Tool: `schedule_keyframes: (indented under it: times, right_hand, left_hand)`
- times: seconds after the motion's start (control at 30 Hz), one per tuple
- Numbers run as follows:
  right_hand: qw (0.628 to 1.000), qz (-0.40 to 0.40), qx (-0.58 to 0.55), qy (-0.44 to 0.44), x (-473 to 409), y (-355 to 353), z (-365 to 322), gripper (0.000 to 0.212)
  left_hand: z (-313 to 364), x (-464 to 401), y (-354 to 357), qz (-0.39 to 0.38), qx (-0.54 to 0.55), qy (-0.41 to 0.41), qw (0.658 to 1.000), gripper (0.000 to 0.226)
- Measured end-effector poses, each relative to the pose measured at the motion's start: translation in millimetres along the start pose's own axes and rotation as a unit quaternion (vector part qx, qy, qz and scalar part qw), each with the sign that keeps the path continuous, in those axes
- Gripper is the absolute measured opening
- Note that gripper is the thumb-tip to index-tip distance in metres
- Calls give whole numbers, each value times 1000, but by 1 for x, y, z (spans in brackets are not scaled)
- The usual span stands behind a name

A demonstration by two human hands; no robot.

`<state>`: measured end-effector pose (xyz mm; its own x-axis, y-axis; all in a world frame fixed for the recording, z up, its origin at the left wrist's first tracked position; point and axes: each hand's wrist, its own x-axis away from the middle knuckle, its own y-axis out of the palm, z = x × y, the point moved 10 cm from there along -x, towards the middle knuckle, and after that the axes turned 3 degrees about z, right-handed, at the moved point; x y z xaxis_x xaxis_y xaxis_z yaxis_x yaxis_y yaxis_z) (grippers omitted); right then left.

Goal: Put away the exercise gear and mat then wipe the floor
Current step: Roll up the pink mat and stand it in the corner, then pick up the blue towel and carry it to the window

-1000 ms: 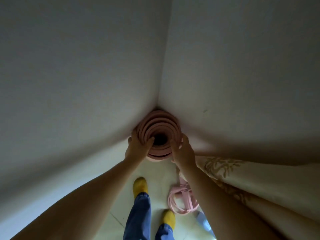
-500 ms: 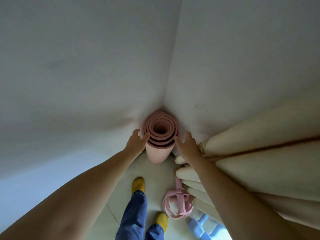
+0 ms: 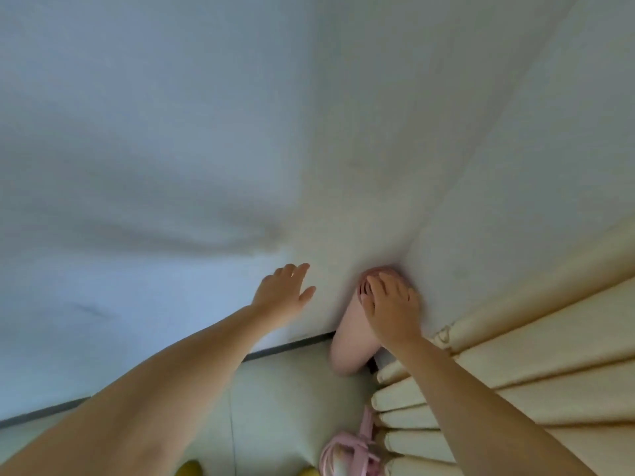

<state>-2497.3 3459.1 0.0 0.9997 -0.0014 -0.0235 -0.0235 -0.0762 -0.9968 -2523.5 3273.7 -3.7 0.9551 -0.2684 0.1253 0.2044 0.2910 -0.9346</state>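
At the corner where the two walls meet, your rolled pink yoga mat point(image 3: 350, 341) stands upright on its end, its lower end on the pale floor point(image 3: 281, 400) and its top tucked into the corner. Your right hand point(image 3: 390, 309) lies over the top of the roll, fingers straight and spread across the spiral end, thumb down along the mat's left side; it rests there rather than grips. Your left hand point(image 3: 280, 293) is apart from the mat, off to its left, fingers straight and slightly fanned, holding nothing; whether the fingertips touch the left wall point(image 3: 144, 166) cannot be told. Both forearms reach up from the bottom of the view, well apart from each other.

Just right of the mat hang the folds of a cream curtain point(image 3: 515, 372), whose hem comes down near the mat's base. A dark skirting strip point(image 3: 288, 345) runs along the foot of the left wall. On the floor at the bottom edge, beside the curtain hem, lies a looped pink strap point(image 3: 347, 455). Two yellow slippers point(image 3: 189, 468) peek in at the very bottom.
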Motion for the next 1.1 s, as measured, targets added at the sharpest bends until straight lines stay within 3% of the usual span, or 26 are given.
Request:
schedule_keyframes:
  times: [0.17,0.3,0.6,0.87,1.1]
  right_hand:
    - [991,-23,50,-120,17,0,-114,50]
    - [976,-21,59,-208,53,-1,-208,46]
    - [935,-34,29,-351,211,4,-430,52]
    - [806,-23,-17,-591,432,-34,-678,51]
    - [668,-7,20,-744,583,-38,-808,53]
  left_hand:
    - [-97,78,-42,58,-65,-67,994,55]
    - [-174,168,-66,87,-111,-165,976,55]
    - [-300,469,-103,145,-154,-321,923,58]
    - [-388,789,-122,195,-131,-525,818,57]
    - [-417,965,-95,215,-79,-673,703,58]
